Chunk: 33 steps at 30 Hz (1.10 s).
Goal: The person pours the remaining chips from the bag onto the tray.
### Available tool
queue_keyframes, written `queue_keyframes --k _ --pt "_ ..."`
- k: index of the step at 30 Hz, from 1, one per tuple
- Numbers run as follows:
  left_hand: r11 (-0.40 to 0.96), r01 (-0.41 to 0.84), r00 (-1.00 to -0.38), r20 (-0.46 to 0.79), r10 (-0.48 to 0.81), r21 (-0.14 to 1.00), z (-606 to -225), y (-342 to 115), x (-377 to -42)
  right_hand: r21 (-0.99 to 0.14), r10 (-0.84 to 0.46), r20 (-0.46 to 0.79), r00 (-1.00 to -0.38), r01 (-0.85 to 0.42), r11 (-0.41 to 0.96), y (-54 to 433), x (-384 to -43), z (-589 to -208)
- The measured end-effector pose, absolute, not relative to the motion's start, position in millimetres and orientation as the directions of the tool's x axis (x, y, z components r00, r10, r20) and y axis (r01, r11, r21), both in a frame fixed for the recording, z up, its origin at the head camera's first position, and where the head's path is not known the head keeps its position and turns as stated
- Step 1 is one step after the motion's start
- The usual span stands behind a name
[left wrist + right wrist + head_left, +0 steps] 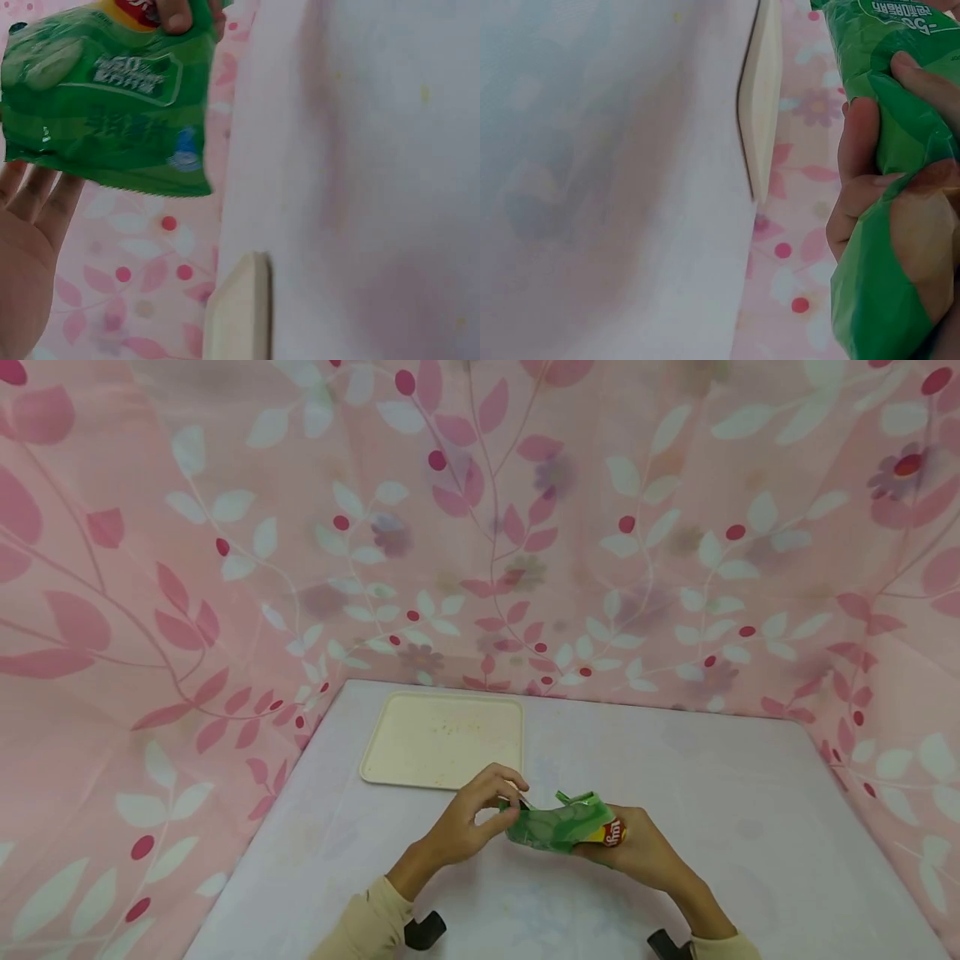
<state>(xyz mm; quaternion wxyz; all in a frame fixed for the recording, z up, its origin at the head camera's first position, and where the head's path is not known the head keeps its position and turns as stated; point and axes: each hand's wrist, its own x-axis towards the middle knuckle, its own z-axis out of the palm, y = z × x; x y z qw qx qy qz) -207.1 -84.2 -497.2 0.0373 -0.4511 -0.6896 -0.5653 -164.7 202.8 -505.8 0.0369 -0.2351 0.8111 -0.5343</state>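
A green bag of potato chips (558, 827) with a red and yellow logo is held above the table between both hands. At the bag's right end, my right hand (633, 847) grips it, and the right wrist view shows its fingers curled around the crumpled packaging. My left hand (472, 818) pinches the left end between thumb and forefinger, beside a small silvery patch. In the left wrist view, its other fingers reach fairly straight behind the bag's edge, and the thumb is not seen. A narrow green flap sticks up from the bag's top. Its contents are hidden.
A cream tray (442, 739) lies at the back left of the white-covered table (675, 777), beyond the left hand, with small specks on it. Pink floral cloth (525, 527) hangs around the back and sides. Dark wrist mounts (425, 931) show near both sleeves.
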Motion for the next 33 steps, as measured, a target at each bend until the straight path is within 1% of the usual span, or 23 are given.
queue_keyframes --k 3,6,10,13,15,17,22,26,29,30,32,33 --pt "-0.021 0.740 -0.531 0.603 0.595 0.672 -489 -84 -213 -0.885 -0.426 0.188 -0.885 -0.340 0.317 205 -165 -507" --pt "0.025 0.796 -0.468 0.588 0.660 0.605 -478 -85 -220 -0.878 -0.439 0.178 -0.881 -0.344 0.334 208 -166 -508" --pt "0.107 0.805 -0.426 0.443 0.789 0.583 -462 -80 -224 -0.863 -0.455 0.165 -0.875 -0.351 0.363 210 -167 -505" --pt "0.161 0.802 -0.407 0.330 0.851 0.575 -458 -72 -223 -0.851 -0.461 0.167 -0.871 -0.364 0.379 210 -168 -504" --pt "0.181 0.808 -0.394 0.285 0.874 0.561 -458 -69 -221 -0.843 -0.463 0.157 -0.872 -0.363 0.398 211 -167 -505" --pt "0.202 0.796 -0.407 0.257 0.877 0.570 -459 -68 -220 -0.836 -0.458 0.130 -0.879 -0.346 0.426 212 -167 -505" --pt "0.254 0.758 -0.472 0.236 0.850 0.600 -460 -72 -219 -0.816 -0.436 0.067 -0.897 -0.301 0.494 215 -165 -503" --pt "0.258 0.735 -0.492 0.231 0.839 0.627 -465 -79 -221 -0.807 -0.434 0.041 -0.900 -0.286 0.517 214 -168 -501" --pt "0.202 0.714 -0.504 0.291 0.813 0.670 -473 -88 -227 -0.801 -0.439 0.038 -0.898 -0.290 0.523 214 -172 -499" --pt "0.180 0.699 -0.520 0.320 0.792 0.692 -475 -92 -231 -0.797 -0.439 0.042 -0.898 -0.295 0.528 215 -174 -498" --pt "0.161 0.677 -0.573 0.377 0.727 0.718 -482 -105 -239 -0.788 -0.437 0.047 -0.898 -0.302 0.537 217 -179 -495" --pt "0.172 0.665 -0.610 0.397 0.685 0.726 -486 -114 -245 -0.780 -0.435 0.050 -0.899 -0.307 0.545 218 -182 -493"
